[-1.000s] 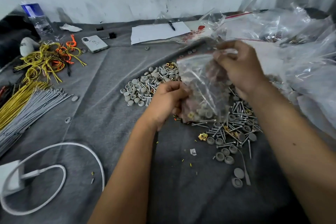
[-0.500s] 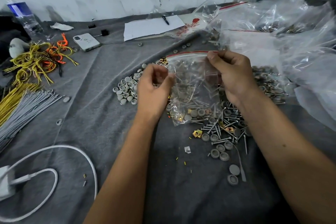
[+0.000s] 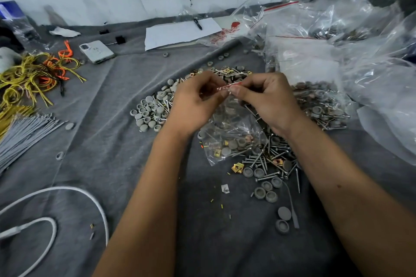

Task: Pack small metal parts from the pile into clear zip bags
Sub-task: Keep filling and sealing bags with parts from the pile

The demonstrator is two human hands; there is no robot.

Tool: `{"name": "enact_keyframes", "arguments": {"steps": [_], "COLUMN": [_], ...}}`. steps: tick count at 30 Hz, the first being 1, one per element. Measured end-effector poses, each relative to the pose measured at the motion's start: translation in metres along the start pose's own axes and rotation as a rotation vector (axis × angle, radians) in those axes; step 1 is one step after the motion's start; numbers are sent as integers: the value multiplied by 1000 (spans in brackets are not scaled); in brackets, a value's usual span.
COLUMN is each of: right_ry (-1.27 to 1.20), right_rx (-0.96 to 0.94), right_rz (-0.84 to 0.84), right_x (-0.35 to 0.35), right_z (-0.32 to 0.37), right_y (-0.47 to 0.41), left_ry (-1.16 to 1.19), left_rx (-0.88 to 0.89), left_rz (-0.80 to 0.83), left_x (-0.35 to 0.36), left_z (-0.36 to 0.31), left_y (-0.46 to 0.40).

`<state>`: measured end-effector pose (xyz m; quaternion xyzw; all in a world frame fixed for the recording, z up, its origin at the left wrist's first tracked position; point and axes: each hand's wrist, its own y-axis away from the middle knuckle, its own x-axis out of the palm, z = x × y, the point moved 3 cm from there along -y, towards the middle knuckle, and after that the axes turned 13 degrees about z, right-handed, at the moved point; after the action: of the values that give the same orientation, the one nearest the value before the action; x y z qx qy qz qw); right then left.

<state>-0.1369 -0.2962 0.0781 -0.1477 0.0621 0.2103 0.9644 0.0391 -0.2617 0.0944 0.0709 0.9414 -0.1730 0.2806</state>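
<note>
Two bare forearms reach forward over a table covered in grey cloth (image 3: pixel 94 123). Nearest on the left, one white cable (image 3: pixel 74 193) curls across the cloth. Near centre, loose grey caps (image 3: pixel 260 193) lie scattered, about ten of them, beside long screws (image 3: pixel 265 159) and a few brass clips (image 3: pixel 238 167). Above these hangs one clear zip bag (image 3: pixel 231 139), partly filled with caps, screws and clips, its bottom resting on the pile (image 3: pixel 157 110) of small metal parts. The left hand (image 3: pixel 193 105) and right hand (image 3: pixel 267 101) meet at the bag's red zip strip (image 3: pixel 228 87); each grip is closed, thumb and fingers pinching the strip from either side. The pile spreads behind and to both sides of the hands, too many pieces to count. To the left lie one bundle of grey ties (image 3: pixel 24 132) and a tangle of yellow and orange wires (image 3: pixel 33 74). Farther back sit one white phone (image 3: pixel 96 51), one sheet of paper (image 3: pixel 180 32) with one pen (image 3: pixel 198 24) on it, and one water bottle (image 3: pixel 15 22). A heap of clear plastic bags (image 3: pixel 360 51) fills the far right; their number cannot be told.
</note>
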Motion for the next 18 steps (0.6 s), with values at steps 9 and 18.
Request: {"name": "enact_keyframes", "arguments": {"steps": [9,18], "right_ry": [91,203], "right_rx": [-19,-130], "right_rz": [36,-18], "right_x": [3,7], "right_z": [0,5], "right_y": [2,5], "left_ry": [-12,-33], "left_rx": [-18,8], "left_rz": [16,-1], "left_x": [-3,-1], "left_z": [2,0], "left_y": [6,5]}}
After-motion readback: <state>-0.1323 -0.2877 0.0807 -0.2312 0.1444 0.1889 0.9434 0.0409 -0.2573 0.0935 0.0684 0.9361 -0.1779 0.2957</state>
